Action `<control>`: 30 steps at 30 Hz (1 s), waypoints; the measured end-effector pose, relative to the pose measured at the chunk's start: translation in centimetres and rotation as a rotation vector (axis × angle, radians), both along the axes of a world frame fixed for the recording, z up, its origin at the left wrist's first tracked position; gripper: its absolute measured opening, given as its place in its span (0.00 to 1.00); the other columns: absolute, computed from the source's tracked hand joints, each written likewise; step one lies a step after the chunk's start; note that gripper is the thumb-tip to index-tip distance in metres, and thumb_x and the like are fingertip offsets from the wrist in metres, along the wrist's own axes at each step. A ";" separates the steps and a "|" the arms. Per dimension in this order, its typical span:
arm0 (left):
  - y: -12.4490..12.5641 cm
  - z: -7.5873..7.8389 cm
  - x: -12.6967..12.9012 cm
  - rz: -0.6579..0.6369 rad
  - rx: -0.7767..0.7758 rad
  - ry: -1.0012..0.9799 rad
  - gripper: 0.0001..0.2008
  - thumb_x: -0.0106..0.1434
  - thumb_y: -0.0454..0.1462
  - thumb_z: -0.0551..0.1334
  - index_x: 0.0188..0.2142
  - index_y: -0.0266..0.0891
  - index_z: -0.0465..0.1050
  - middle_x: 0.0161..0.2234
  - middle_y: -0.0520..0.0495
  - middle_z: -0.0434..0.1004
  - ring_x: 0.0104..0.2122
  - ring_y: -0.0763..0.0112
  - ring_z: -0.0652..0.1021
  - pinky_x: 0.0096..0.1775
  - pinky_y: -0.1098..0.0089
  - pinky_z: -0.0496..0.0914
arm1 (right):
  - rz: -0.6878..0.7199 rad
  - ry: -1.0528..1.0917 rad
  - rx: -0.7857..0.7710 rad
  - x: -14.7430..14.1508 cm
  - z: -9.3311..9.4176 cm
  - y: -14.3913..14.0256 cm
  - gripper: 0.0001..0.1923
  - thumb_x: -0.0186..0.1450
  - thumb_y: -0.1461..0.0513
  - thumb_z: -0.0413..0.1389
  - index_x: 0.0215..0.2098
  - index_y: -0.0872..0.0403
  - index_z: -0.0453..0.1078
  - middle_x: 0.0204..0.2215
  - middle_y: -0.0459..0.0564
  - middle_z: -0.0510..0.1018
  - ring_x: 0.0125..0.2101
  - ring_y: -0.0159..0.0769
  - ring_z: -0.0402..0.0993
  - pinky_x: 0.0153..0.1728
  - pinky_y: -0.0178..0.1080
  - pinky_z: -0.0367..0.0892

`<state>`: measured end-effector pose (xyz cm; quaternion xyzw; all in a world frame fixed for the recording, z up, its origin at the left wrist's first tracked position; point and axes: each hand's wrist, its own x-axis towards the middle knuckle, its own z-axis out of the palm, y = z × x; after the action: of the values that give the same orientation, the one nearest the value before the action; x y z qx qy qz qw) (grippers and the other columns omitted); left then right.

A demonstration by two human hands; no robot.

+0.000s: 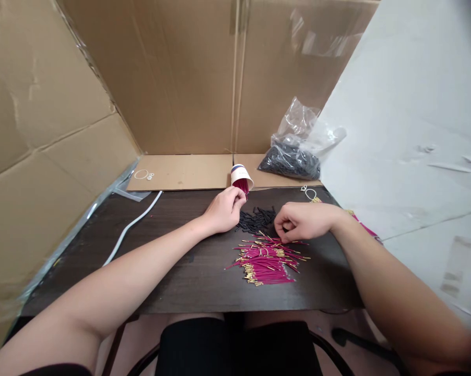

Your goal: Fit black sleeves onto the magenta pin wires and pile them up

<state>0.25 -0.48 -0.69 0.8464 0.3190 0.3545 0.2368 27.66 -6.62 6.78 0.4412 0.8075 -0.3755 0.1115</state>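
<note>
My left hand [224, 210] rests on the dark table, fingers curled by the mouth of a tipped paper cup [241, 176] that holds magenta wires. What its fingertips pinch is hidden. My right hand [304, 221] is curled, fingertips pinched together at the far edge of a pile of short magenta wires with gold tips [267, 258]. It seems to hold a small piece, too small to name. Between the two hands lies a small heap of short black tubes [257, 218].
A clear plastic bag of black tubes [292, 156] sits at the back right. A white cable [131, 224] runs along the left. Rubber bands [143, 174] lie on the cardboard flap; another ring [308, 192] lies behind my right hand. Cardboard walls stand left and behind, a white panel [408, 130] at right.
</note>
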 end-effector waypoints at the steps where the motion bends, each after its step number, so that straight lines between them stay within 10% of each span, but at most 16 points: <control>1: 0.0 0.0 0.0 -0.001 0.002 -0.011 0.05 0.74 0.32 0.59 0.38 0.38 0.70 0.40 0.42 0.79 0.39 0.63 0.76 0.46 0.61 0.70 | 0.005 0.027 0.014 0.4 0.1 0.1 0.05 0.65 0.60 0.63 0.34 0.54 0.80 0.23 0.42 0.71 0.24 0.31 0.61 0.28 0.38 0.56; 14: 0.9 -0.3 0.7 0.084 -0.522 -0.236 0.02 0.72 0.31 0.65 0.40 0.34 0.78 0.37 0.44 0.84 0.35 0.69 0.81 0.44 0.66 0.74 | -0.456 0.745 0.272 -1.0 -4.9 2.6 0.12 0.64 0.54 0.65 0.36 0.55 0.74 0.27 0.46 0.75 0.27 0.32 0.66 0.31 0.38 0.62; 30: 1.3 0.2 0.7 0.061 -0.648 -0.249 0.03 0.74 0.33 0.65 0.41 0.34 0.76 0.35 0.45 0.82 0.26 0.76 0.72 0.34 0.71 0.68 | -0.634 0.825 0.441 -2.1 -6.4 3.6 0.12 0.61 0.53 0.60 0.29 0.54 0.73 0.20 0.44 0.72 0.21 0.30 0.65 0.26 0.37 0.59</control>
<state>0.90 0.84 -0.51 0.6676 0.4089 0.3421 0.5197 25.54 -3.06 0.43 0.4915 0.6716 -0.3542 -0.4265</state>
